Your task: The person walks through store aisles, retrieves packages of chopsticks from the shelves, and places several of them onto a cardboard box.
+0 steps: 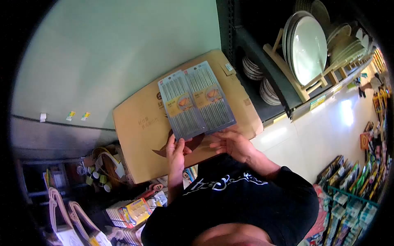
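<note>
Two flat packs of long, thin, silvery sticks that look like chopsticks lie side by side on a cardboard box: the left chopstick pack (174, 91) slightly overlaps the line of the right chopstick pack (219, 112). Both carry an orange label across the middle. My left hand (176, 153) pinches the lower edge of the left pack, thumb on top; its other fingers are partly hidden beneath. Beside the lower right corner of the right pack, my right hand (234, 145) is half turned up with its fingers apart, and holds nothing visible.
The cardboard box (139, 133) sits in front of a pale panel (123, 53). To the right, a dark shelf holds stacked bowls (269, 92) and white plates (310, 51) in a wooden rack (283, 74). Hanging packaged goods (135, 211) are at lower left, more goods (349, 176) at lower right.
</note>
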A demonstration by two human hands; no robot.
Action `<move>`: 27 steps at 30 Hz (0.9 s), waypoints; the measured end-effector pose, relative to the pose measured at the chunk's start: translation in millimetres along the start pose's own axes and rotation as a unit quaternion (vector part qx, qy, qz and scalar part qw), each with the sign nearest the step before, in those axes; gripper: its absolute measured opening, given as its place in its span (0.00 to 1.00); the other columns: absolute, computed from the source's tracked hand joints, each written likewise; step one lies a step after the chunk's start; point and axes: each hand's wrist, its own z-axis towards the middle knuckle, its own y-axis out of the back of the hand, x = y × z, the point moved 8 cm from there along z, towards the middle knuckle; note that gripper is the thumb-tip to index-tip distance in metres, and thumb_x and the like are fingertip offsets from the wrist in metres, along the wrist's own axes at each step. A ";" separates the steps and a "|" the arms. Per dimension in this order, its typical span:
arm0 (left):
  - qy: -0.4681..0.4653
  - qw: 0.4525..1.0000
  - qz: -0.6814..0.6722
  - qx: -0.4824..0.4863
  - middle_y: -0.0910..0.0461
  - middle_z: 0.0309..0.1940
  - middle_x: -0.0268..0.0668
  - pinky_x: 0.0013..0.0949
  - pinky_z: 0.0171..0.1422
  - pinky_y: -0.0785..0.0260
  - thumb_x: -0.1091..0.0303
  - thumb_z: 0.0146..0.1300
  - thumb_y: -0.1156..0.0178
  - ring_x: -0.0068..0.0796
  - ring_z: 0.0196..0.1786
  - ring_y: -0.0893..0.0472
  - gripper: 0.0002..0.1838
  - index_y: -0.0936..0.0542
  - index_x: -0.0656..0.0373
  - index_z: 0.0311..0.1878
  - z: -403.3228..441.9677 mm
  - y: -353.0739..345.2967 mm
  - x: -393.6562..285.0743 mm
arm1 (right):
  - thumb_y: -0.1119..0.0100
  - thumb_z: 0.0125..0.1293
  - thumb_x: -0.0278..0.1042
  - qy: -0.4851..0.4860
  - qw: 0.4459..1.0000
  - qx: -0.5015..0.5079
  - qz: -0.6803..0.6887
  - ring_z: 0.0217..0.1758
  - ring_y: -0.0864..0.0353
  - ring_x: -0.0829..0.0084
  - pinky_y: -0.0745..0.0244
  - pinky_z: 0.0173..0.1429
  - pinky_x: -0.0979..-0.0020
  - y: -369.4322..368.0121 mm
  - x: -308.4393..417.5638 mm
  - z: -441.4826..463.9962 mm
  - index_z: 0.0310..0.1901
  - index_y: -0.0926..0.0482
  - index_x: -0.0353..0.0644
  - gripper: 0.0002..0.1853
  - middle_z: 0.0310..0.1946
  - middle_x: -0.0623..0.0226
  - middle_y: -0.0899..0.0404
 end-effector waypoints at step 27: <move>-0.015 0.994 0.109 0.012 0.25 0.53 0.34 0.24 0.34 0.31 0.61 0.64 0.36 0.23 0.44 0.20 0.32 0.34 0.63 0.67 0.3 21.7 13.9 | 0.47 0.70 0.39 0.366 0.890 -0.185 0.197 0.52 0.16 0.61 0.19 0.38 0.70 94.9 -95.4 -217.8 0.71 0.43 0.35 0.32 0.67 0.54 0.31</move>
